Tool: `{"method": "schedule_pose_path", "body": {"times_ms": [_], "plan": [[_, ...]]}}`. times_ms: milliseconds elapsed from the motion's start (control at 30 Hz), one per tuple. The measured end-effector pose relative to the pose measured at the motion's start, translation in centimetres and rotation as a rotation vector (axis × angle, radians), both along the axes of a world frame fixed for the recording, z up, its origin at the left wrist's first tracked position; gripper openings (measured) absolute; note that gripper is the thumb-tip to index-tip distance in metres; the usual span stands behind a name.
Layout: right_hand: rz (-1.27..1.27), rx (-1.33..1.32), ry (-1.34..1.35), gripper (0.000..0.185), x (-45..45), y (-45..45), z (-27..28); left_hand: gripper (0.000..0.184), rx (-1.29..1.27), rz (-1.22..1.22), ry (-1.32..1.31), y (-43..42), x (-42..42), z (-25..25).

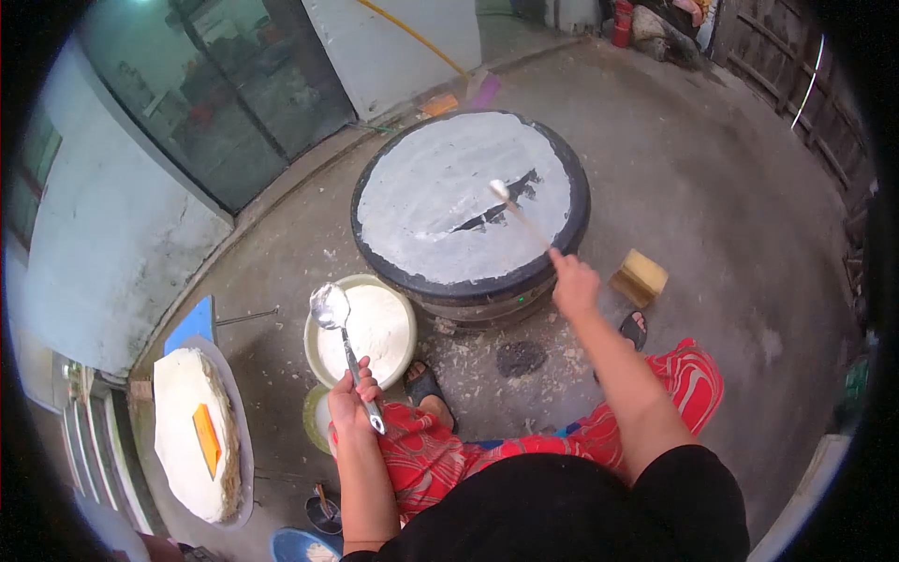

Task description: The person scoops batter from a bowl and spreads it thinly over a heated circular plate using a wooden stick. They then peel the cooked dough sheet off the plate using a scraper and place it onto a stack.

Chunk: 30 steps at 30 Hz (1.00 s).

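My left hand [356, 398] is closed on the handle of a metal ladle [330, 306], whose white-smeared bowl is over the edge of a tub of white batter [376, 330]. In my right hand [575, 284] is a thin wooden stick [526, 223]; its white-coated tip is over the round griddle [573, 178]. A pale layer [440, 178] covers most of the griddle, with a dark uncovered streak right of centre, near the stick's tip.
At the left, a stack of white sheets [192, 440] bears an orange scraper [206, 438]. A yellow block [641, 275] lies right of the griddle. A blue basin [298, 545] and a small dark pot [323, 513] stand at the bottom. Crumbs [487, 365] litter the floor.
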State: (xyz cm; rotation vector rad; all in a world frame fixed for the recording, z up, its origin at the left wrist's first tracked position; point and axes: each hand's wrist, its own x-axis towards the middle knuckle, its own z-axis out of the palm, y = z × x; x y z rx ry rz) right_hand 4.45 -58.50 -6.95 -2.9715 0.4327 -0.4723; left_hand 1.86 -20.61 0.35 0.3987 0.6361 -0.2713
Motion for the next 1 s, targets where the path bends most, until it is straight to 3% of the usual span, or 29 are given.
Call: {"method": "schedule_pose_path", "body": {"times_ms": [100, 167, 267, 400, 567, 633, 767, 967, 1000], "plan": [[-0.089, 0.037, 0.014, 0.046, 0.0, -0.4, 1.3, 0.033, -0.001, 0.001, 0.003, -0.1, 0.2, -0.1], [-0.132, 0.275, -0.072, 0.045, -0.5, 1.3, 0.6, 0.033, -0.018, 0.023, -0.009, 0.1, 0.2, -0.4], [0.033, 0.119, 0.011, 0.046, -1.6, 2.3, 0.5, 0.033, -0.013, 0.018, -0.009, -0.1, 0.3, -0.5], [-0.114, 0.001, -0.029, 0.045, -0.5, -2.2, 0.7, 0.033, -0.009, -0.006, 0.019, -0.5, 0.1, 0.2], [-0.260, 0.306, 0.112, 0.037, -1.4, -1.8, 2.6, 0.032, 0.023, 0.028, 0.004, -0.7, 0.3, 0.0], [-0.117, 0.581, -0.136, 0.035, -1.0, -3.3, -0.5, 0.032, 0.011, 0.025, 0.001, -0.8, 0.4, -0.1], [-0.188, 0.691, -0.135, 0.029, 1.4, -8.4, -1.5, 0.031, -0.013, 0.008, 0.013, -0.8, 0.4, -0.2], [-0.061, 0.819, 0.094, 0.025, -0.9, -9.2, 0.9, 0.032, -0.013, -0.014, -0.030, -0.5, 0.4, -0.6], [-0.036, 0.936, 0.094, 0.025, -1.6, -10.1, 0.4, 0.032, -0.017, -0.012, -0.029, -0.6, 0.4, -0.6]]}}
